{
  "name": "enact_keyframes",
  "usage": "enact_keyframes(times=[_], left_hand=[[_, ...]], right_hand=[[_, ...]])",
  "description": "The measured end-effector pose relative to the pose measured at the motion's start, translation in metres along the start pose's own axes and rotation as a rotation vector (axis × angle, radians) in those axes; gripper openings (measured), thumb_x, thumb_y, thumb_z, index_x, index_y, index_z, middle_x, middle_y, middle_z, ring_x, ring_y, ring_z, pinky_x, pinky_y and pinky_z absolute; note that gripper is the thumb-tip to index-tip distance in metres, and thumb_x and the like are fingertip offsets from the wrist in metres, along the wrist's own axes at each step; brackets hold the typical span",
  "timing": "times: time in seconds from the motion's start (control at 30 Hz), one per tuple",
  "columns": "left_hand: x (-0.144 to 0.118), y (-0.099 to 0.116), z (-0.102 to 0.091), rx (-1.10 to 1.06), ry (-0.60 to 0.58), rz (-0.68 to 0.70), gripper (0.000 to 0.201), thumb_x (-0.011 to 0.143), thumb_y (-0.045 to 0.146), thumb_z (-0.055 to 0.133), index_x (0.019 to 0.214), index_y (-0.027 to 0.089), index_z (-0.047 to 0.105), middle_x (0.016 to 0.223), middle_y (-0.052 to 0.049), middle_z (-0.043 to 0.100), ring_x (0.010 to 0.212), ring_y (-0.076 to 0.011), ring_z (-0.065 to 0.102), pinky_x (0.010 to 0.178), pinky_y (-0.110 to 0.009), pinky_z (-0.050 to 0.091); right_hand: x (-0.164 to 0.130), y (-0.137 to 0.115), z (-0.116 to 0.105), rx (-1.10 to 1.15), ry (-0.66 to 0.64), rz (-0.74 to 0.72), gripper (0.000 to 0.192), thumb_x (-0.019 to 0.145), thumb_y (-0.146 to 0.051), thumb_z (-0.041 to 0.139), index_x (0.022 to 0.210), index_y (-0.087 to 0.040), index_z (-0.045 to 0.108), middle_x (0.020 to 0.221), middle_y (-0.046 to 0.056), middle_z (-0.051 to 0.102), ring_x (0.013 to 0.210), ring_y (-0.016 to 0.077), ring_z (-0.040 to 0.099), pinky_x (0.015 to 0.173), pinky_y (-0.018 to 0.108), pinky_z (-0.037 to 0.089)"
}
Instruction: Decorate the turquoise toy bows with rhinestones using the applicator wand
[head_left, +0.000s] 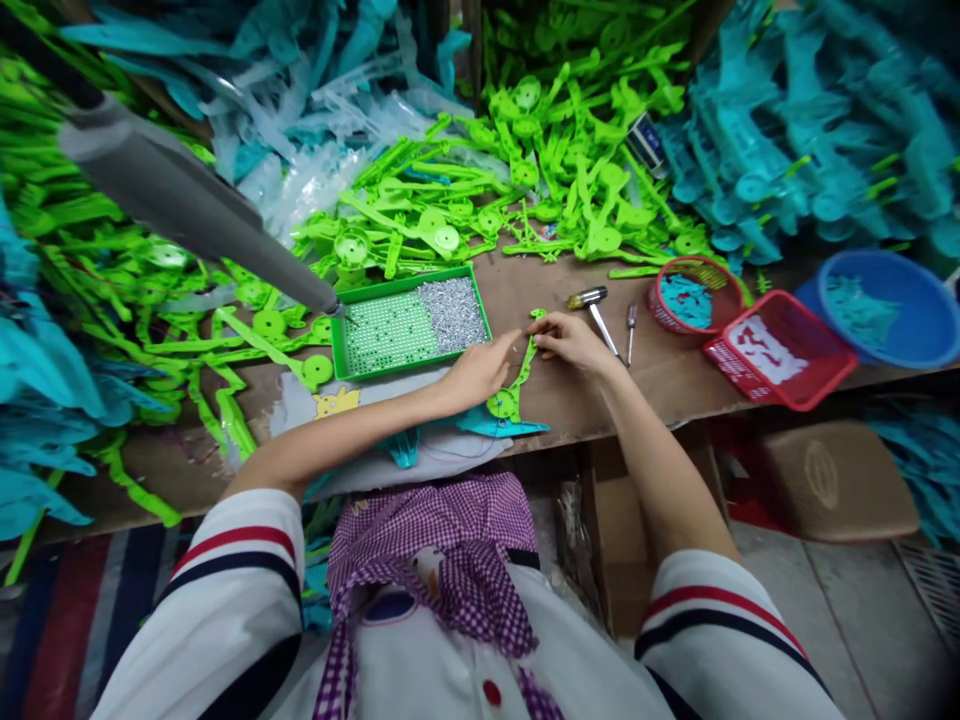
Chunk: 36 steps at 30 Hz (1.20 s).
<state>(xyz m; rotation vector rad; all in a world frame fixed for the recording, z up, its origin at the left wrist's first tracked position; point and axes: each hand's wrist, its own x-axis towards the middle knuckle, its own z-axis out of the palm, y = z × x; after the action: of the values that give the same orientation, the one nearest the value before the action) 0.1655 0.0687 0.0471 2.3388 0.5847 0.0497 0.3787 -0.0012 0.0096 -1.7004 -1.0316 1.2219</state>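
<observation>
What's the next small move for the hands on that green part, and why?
Probably the left hand reaches back to the green tray for a screw. Both hands sit at the top end of the green plastic part on the bench; the right hand pinches it. The screwdriver lies unused just beside it.
</observation>
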Motion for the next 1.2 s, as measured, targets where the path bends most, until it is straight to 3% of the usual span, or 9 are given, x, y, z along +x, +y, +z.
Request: enact_keyframes(times=[0.07, 0.17, 0.3, 0.4, 0.47, 0.57, 0.8, 0.93, 1.2], left_hand=[[-0.001, -0.003, -0.002, -0.271, -0.028, -0.152, 0.055, 0.091, 0.007, 0.052, 0.145, 0.007, 0.046, 0.106, -0.012, 0.073, 0.09, -0.0182, 0.069, 0.087, -0.034, 0.053], [0.001, 0.0, 0.002, -0.686, -0.107, -0.41, 0.039, 0.091, 0.006, 0.053, 0.129, 0.005, 0.06, 0.097, -0.012, 0.075, 0.071, -0.012, 0.066, 0.075, -0.029, 0.054], [0.008, 0.003, 0.009, -0.893, -0.078, -0.535, 0.015, 0.089, 0.007, 0.059, 0.097, 0.01, 0.071, 0.082, -0.007, 0.075, 0.063, -0.0082, 0.06, 0.07, -0.026, 0.051], [0.009, -0.003, 0.012, -0.796, -0.006, -0.427, 0.015, 0.092, 0.015, 0.059, 0.084, 0.012, 0.071, 0.076, -0.004, 0.073, 0.066, -0.0099, 0.063, 0.071, -0.024, 0.05], [0.007, -0.008, 0.011, -0.655, 0.003, -0.348, 0.013, 0.092, 0.019, 0.061, 0.087, 0.013, 0.071, 0.073, -0.003, 0.073, 0.067, -0.0115, 0.064, 0.069, -0.024, 0.048], [0.004, -0.012, 0.008, -0.469, -0.027, -0.306, 0.013, 0.089, 0.02, 0.063, 0.095, 0.013, 0.073, 0.07, -0.003, 0.073, 0.066, -0.0129, 0.065, 0.068, -0.024, 0.047], [0.016, -0.012, -0.002, -0.337, -0.164, -0.115, 0.013, 0.083, 0.024, 0.067, 0.081, 0.016, 0.077, 0.079, -0.003, 0.076, 0.071, -0.014, 0.065, 0.069, -0.025, 0.044], [0.021, -0.01, -0.007, -0.234, -0.188, -0.055, 0.016, 0.086, 0.023, 0.065, 0.08, 0.017, 0.078, 0.074, -0.002, 0.074, 0.068, -0.0138, 0.063, 0.069, -0.025, 0.042], [0.009, -0.012, 0.003, -0.073, -0.062, -0.063, 0.019, 0.091, 0.029, 0.065, 0.086, 0.016, 0.078, 0.078, -0.005, 0.075, 0.068, -0.0147, 0.06, 0.069, -0.027, 0.04]], right_hand=[[-0.001, -0.002, 0.001, 0.0, 0.011, -0.006, 0.017, 0.077, -0.02, 0.073, 0.093, -0.017, 0.068, 0.081, 0.002, 0.061, 0.071, 0.0101, 0.059, 0.057, 0.02, 0.059], [-0.001, -0.003, 0.002, -0.01, 0.029, -0.007, 0.016, 0.077, -0.017, 0.073, 0.092, -0.016, 0.067, 0.084, 0.003, 0.062, 0.071, 0.0098, 0.059, 0.057, 0.02, 0.059], [0.0, -0.003, 0.003, -0.034, 0.036, -0.012, 0.018, 0.076, -0.021, 0.075, 0.092, -0.016, 0.067, 0.084, 0.004, 0.063, 0.072, 0.0107, 0.06, 0.056, 0.02, 0.059], [0.002, -0.002, 0.003, -0.041, 0.035, -0.02, 0.019, 0.076, -0.024, 0.075, 0.091, -0.017, 0.068, 0.082, 0.003, 0.063, 0.07, 0.0107, 0.058, 0.054, 0.02, 0.059], [0.003, -0.002, 0.003, -0.042, 0.034, -0.016, 0.019, 0.075, -0.024, 0.075, 0.091, -0.017, 0.068, 0.08, 0.003, 0.062, 0.069, 0.0106, 0.057, 0.053, 0.02, 0.058], [0.004, -0.001, 0.003, -0.042, 0.031, 0.0, 0.018, 0.075, -0.022, 0.075, 0.09, -0.017, 0.067, 0.08, 0.003, 0.061, 0.069, 0.0105, 0.057, 0.053, 0.02, 0.058], [0.004, -0.002, 0.002, -0.053, 0.014, -0.005, 0.019, 0.076, -0.026, 0.077, 0.09, -0.018, 0.066, 0.082, 0.003, 0.062, 0.072, 0.0122, 0.059, 0.055, 0.022, 0.06], [0.004, -0.003, 0.002, -0.047, 0.01, 0.0, 0.017, 0.076, -0.023, 0.076, 0.089, -0.017, 0.066, 0.082, 0.003, 0.061, 0.071, 0.0111, 0.059, 0.053, 0.019, 0.058], [0.005, -0.002, 0.002, -0.045, 0.007, -0.008, 0.017, 0.076, -0.024, 0.077, 0.089, -0.018, 0.066, 0.085, 0.004, 0.063, 0.073, 0.0119, 0.059, 0.053, 0.02, 0.058]])
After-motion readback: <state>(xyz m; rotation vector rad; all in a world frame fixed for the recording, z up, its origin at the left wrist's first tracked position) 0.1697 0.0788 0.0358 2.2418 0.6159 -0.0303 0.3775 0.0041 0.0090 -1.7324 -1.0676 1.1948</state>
